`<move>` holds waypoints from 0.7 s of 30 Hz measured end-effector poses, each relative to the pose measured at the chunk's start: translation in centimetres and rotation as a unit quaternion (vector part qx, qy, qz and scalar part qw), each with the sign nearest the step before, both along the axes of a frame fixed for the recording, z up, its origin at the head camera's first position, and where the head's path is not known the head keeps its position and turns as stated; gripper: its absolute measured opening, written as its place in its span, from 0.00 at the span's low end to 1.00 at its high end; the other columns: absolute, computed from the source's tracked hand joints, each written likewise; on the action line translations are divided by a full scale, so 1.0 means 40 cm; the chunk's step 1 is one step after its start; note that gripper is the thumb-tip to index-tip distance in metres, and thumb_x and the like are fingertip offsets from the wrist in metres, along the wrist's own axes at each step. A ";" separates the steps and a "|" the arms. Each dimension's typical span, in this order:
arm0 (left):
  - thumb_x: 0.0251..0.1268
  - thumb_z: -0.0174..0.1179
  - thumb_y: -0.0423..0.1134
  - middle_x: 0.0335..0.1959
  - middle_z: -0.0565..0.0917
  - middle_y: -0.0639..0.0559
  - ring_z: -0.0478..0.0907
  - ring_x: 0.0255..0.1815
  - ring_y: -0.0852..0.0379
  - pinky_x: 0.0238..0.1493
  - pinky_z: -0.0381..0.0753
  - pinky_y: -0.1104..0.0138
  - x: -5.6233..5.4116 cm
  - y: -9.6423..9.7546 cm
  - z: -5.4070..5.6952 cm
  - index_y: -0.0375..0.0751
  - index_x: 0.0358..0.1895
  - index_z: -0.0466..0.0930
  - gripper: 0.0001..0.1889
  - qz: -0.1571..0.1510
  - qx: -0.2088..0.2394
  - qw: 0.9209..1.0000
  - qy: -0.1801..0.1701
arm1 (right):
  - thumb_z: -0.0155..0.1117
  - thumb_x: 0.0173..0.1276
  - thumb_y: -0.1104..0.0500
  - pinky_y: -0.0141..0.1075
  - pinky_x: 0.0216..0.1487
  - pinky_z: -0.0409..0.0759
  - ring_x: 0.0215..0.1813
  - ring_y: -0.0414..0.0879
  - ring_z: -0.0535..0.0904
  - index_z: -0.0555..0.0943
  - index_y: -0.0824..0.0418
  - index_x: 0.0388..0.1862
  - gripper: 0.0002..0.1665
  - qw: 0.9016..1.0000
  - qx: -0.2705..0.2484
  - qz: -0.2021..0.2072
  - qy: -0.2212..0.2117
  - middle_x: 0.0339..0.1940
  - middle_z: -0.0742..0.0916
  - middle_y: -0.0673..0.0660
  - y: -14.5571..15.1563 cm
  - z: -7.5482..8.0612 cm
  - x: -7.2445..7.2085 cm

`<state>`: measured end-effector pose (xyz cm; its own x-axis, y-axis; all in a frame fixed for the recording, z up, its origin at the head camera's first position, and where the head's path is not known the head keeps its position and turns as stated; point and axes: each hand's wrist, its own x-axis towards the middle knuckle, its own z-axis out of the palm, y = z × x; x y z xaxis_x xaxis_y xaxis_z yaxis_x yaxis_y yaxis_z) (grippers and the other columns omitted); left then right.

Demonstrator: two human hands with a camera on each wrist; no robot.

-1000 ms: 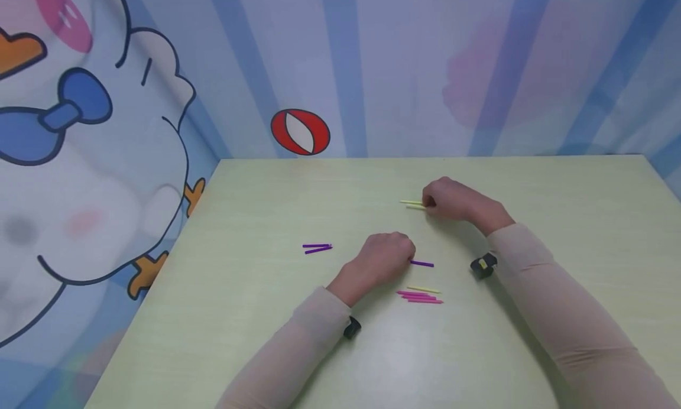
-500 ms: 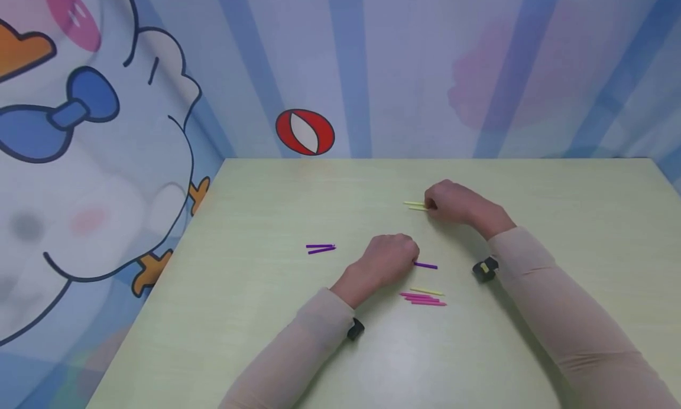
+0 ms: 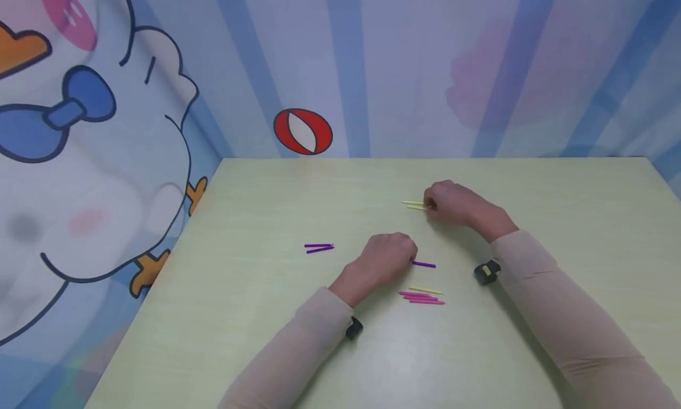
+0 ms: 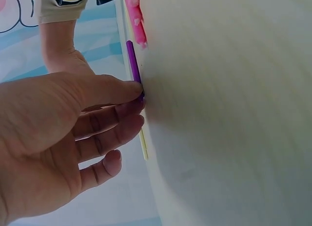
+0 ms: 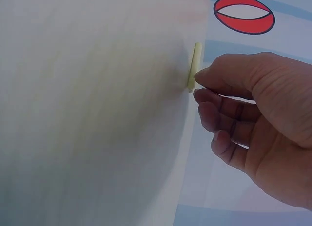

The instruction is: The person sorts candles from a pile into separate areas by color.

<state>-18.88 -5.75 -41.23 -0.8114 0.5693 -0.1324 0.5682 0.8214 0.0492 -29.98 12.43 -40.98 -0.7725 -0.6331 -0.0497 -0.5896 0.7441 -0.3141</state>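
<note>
My left hand (image 3: pixel 384 258) pinches a thin purple stick (image 3: pixel 424 265) by one end, low over the table. In the left wrist view the thumb and forefinger meet on this purple stick (image 4: pixel 132 60), while the other fingers are loosely bent. Farther back, my right hand (image 3: pixel 452 203) is at the right ends of two yellow sticks (image 3: pixel 414 204) lying side by side. Thumb and forefinger pinch the end of a yellow stick (image 5: pixel 194 65) in the right wrist view; its tip shows just past the thumb. The fingertips are partly hidden in the head view.
Two purple sticks (image 3: pixel 319 248) lie to the left on the pale table (image 3: pixel 239 332). Several pink sticks (image 3: pixel 422 298) lie together in front of the left hand, with one yellow stick (image 3: pixel 425 291) along their far side. A printed wall (image 3: pixel 404 72) borders the table's back edge.
The head view shifts slightly. Both hands and all the sticks keep their places.
</note>
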 end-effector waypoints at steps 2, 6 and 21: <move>0.73 0.56 0.33 0.33 0.83 0.55 0.72 0.29 0.61 0.30 0.75 0.70 -0.002 0.000 -0.001 0.47 0.40 0.88 0.10 0.003 0.005 1.000 -0.001 | 0.62 0.66 0.69 0.46 0.42 0.78 0.34 0.48 0.76 0.86 0.67 0.39 0.07 1.000 0.005 -0.004 0.000 0.33 0.85 0.58 0.003 0.004 0.006; 0.73 0.56 0.32 0.33 0.83 0.55 0.71 0.29 0.61 0.30 0.75 0.69 -0.005 -0.002 -0.001 0.47 0.39 0.88 0.11 0.006 0.009 1.000 -0.001 | 0.63 0.67 0.68 0.46 0.43 0.79 0.34 0.48 0.77 0.85 0.69 0.43 0.08 1.000 0.016 -0.006 -0.004 0.34 0.85 0.59 0.009 0.013 0.021; 0.73 0.57 0.33 0.38 0.86 0.54 0.74 0.31 0.61 0.35 0.78 0.69 -0.010 0.005 -0.007 0.46 0.44 0.89 0.10 0.008 0.010 1.000 -0.011 | 0.65 0.66 0.67 0.47 0.47 0.81 0.43 0.53 0.83 0.84 0.70 0.46 0.11 1.000 -0.015 0.012 -0.007 0.39 0.87 0.59 0.036 0.058 0.121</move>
<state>-19.29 -5.54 -41.53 -0.8178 0.5587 -0.1379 0.5534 0.8292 0.0781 -25.13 13.88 -38.64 -0.7570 -0.6521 -0.0412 -0.6017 0.7202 -0.3453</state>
